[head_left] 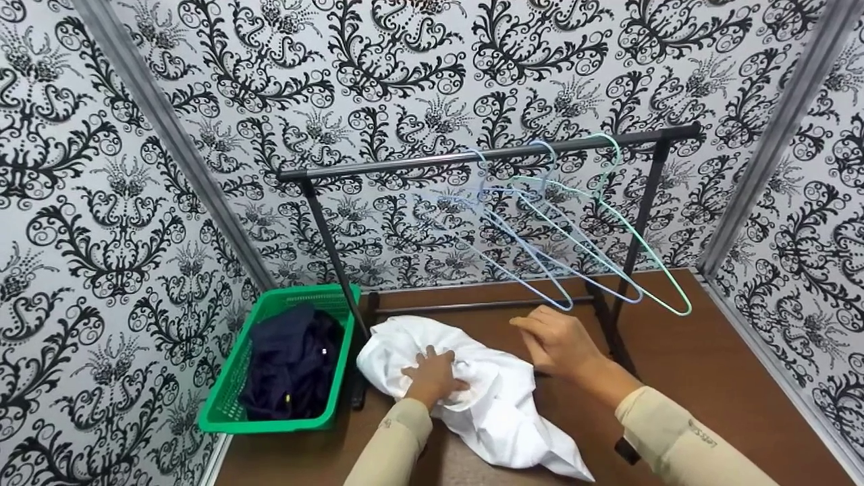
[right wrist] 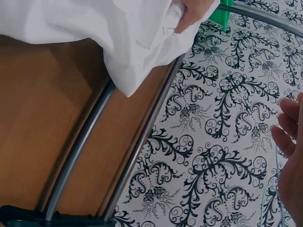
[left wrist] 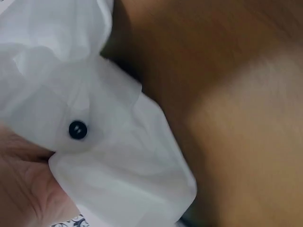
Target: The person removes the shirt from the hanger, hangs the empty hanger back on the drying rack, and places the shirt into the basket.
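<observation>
A crumpled white shirt [head_left: 503, 391] lies on the brown table. My left hand [head_left: 433, 378] rests on it with the fingers spread. One dark button [left wrist: 78, 129] shows on the shirt in the left wrist view, close to the heel of that hand. To the right, my right hand [head_left: 560, 341] is raised above the table, just below the hangers, its fingers loosely bent and nothing visible in them. A blue hanger [head_left: 533, 280], a second blue hanger [head_left: 594, 253] and a green hanger [head_left: 648, 246] hang from the rack's bar.
The dark metal rack [head_left: 405, 165] stands across the back of the table [head_left: 715, 378]. At the left, a green basket [head_left: 270, 426] holds dark navy cloth [head_left: 293, 364]. Black-and-white patterned walls [head_left: 418, 67] close in the back and both sides.
</observation>
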Motion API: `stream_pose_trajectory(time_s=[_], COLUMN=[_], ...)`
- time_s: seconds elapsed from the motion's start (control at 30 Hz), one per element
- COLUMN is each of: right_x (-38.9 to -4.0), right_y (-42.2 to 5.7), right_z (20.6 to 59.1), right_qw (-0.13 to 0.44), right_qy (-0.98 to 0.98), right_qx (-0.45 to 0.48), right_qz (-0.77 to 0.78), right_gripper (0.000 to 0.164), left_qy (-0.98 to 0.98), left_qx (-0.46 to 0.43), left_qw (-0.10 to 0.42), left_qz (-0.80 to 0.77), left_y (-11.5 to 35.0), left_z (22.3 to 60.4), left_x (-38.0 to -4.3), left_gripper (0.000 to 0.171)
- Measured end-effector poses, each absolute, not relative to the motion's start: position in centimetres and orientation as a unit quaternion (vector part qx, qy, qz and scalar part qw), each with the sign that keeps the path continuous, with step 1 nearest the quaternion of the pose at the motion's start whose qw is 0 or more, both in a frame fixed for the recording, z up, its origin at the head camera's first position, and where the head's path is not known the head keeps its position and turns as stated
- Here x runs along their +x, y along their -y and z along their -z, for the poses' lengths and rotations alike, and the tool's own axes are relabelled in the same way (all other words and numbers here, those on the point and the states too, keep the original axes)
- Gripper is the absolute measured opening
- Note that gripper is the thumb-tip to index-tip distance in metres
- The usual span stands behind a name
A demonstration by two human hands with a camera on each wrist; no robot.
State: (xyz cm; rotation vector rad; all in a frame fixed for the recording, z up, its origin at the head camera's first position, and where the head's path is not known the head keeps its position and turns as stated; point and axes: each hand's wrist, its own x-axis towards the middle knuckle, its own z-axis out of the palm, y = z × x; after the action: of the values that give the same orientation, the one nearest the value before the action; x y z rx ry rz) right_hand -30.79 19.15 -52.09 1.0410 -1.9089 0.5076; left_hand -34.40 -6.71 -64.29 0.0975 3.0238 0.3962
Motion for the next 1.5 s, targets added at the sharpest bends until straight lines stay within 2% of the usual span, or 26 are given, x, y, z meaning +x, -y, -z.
stream_pose_trajectory(time_s=[0.2, 0.37, 0.47, 0.6, 0.7, 0.83, 1.13, 1.4, 1.5], right_x=[-30.7, -30.7, -30.7, -30.5, -30.4, -30.2, -30.0, -30.0, -29.9], right_y=[-19.9, -20.6, -20.8, -21.1, -21.4, -21.8, -23.1, -23.5, -23.6], right_z=[53.0, 53.8, 54.1, 54.5, 54.5, 54.5, 54.6, 54.7, 54.7], right_qw=[0.416, 0.403, 0.405, 0.409, 0.398, 0.382, 0.371, 0.371, 0.377], right_qy=[0.796, 0.815, 0.817, 0.817, 0.823, 0.833, 0.845, 0.846, 0.844], right_qx=[0.376, 0.365, 0.368, 0.365, 0.356, 0.342, 0.310, 0.301, 0.300], right_qz=[-0.230, -0.201, -0.182, -0.182, -0.192, -0.208, -0.231, -0.236, -0.236], right_gripper=[0.024, 0.022, 0.021, 0.022, 0.021, 0.021, 0.022, 0.022, 0.022], left_qy=[-0.975, -0.951, -0.932, -0.902, -0.891, -0.885, -0.781, -0.747, -0.748], left_qx=[0.051, 0.110, 0.156, 0.184, 0.172, 0.149, 0.190, 0.145, 0.127], left_qw=[0.009, -0.048, -0.119, -0.198, -0.220, -0.262, -0.409, -0.462, -0.488], left_qz=[-0.218, -0.285, -0.306, -0.337, -0.357, -0.354, -0.433, -0.455, -0.431], left_y=[7.6, 9.4, 11.2, 12.4, 12.6, 13.9, 19.1, 23.9, 25.7], left_z=[63.3, 62.8, 65.2, 64.6, 60.6, 57.4, 50.7, 46.0, 44.4], left_x=[-34.3, -34.8, -36.7, -36.7, -34.7, -33.7, -32.7, -31.1, -30.8], left_gripper=[0.043, 0.033, 0.036, 0.034, 0.032, 0.032, 0.031, 0.030, 0.023])
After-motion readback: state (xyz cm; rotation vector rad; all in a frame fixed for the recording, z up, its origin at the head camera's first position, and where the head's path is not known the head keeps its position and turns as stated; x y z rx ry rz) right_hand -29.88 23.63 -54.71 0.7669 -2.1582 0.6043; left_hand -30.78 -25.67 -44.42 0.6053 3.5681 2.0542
